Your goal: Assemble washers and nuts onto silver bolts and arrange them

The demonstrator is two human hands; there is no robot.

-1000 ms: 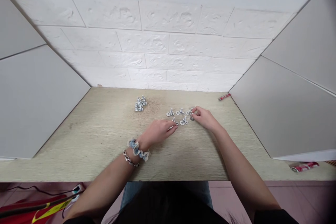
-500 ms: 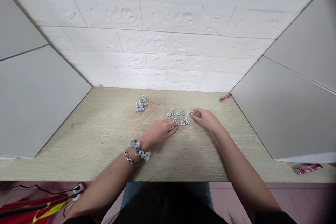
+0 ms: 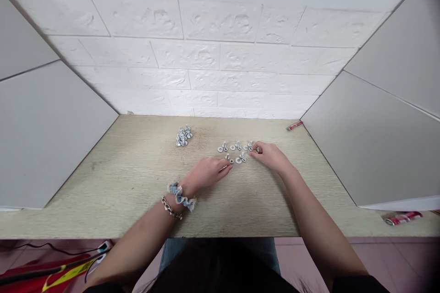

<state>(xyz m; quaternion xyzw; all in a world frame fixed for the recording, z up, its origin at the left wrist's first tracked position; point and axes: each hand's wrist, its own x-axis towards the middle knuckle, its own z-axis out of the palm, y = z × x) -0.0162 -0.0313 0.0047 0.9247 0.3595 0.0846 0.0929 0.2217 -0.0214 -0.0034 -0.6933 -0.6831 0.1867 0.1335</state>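
Note:
My left hand (image 3: pixel 208 173) rests on the table with its fingers closed beside a bolt (image 3: pixel 227 157) and a nut (image 3: pixel 231 161). Its fingertips hide whatever is between them. My right hand (image 3: pixel 271 155) curls in a pinch at the right end of the back row, where a small metal piece (image 3: pixel 257 150) shows between finger and thumb. Close to these fingertips stand another bolt (image 3: pixel 250 144) and a flat washer (image 3: pixel 245 148). Several similar sets of upright bolt, washer and nut form two short rows, among them a front washer (image 3: pixel 238 160).
A heap of bolts (image 3: pixel 183 136) lies at the back left of the wooden table (image 3: pixel 147 160). One red cylinder (image 3: pixel 294 126) sits by the right panel and another red cylinder (image 3: pixel 403 218) near the front right edge. A white brick-pattern wall (image 3: pixel 202 80) and grey side panels enclose the table.
The view has shifted very slightly. Both hands stay at the same spots by the rows, and the small metal piece between the right fingers shows a little more clearly.

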